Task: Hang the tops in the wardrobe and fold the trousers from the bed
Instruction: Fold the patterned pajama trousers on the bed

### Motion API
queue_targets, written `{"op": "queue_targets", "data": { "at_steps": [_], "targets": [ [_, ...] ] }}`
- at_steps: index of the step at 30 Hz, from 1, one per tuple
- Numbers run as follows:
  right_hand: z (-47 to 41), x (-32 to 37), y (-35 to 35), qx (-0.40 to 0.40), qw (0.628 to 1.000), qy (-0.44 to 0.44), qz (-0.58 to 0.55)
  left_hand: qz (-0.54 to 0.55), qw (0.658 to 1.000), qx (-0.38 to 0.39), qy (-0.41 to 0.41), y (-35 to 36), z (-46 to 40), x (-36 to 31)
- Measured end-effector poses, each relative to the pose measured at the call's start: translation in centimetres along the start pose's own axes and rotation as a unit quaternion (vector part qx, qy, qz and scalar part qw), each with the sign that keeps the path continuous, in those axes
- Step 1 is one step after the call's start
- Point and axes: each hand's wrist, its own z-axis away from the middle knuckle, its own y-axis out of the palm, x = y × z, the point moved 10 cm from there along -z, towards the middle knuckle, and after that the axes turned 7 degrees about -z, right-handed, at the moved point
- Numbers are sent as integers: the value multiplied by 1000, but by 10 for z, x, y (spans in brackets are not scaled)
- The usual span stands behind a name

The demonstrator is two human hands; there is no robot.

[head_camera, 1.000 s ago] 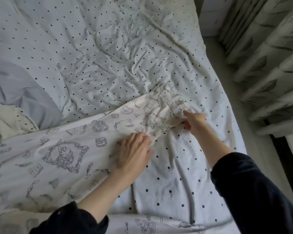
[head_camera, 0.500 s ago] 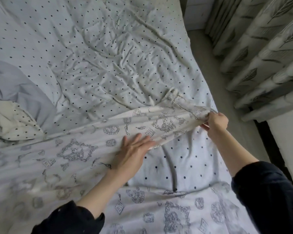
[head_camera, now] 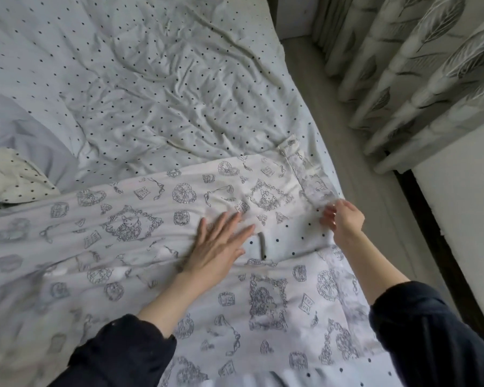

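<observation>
Trousers (head_camera: 157, 219) of soft white cotton, printed with grey line drawings of frames, books and hearts, lie spread across the bed (head_camera: 151, 79), over its creased duvet cover of white cloth with small black dots. Their waistband (head_camera: 310, 174) runs along the bed's right edge, blurred near the right hand. The left hand (head_camera: 221, 244) presses flat on the cloth near the crotch, fingers straight and spread. The right hand (head_camera: 344, 219) pinches the near end of the waistband, fingers curled round the hem. Left of the trousers on the bed lie a smooth pale lilac sheet (head_camera: 25, 135) and a cream dotted cloth (head_camera: 9, 177). Right of the bed hang pleated curtains (head_camera: 417, 65) with a leaf pattern.

Half a second ago the waistband was lifted and bunched in the right hand; now it lies flatter and drawn out straight, and the upper leg is smoother. The left hand has kept its place on the cloth.
</observation>
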Motion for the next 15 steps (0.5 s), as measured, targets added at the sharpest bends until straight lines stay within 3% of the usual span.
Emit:
{"op": "queue_targets", "data": {
  "at_steps": [2, 7, 12, 15],
  "targets": [
    [13, -12, -19, -14, 991, -39, 126, 5, 1000, -8, -1, 6, 16, -14],
    [53, -46, -77, -45, 905, -93, 412, -10, 1000, 9, -2, 40, 68, -41],
    [79, -84, -136, -35, 877, -97, 469, -42, 998, 21, 41, 61, 116, -78],
    [85, -95, -150, 5, 894, -94, 439, -65, 995, 62, 42, 92, 132, -87]
  ]
}}
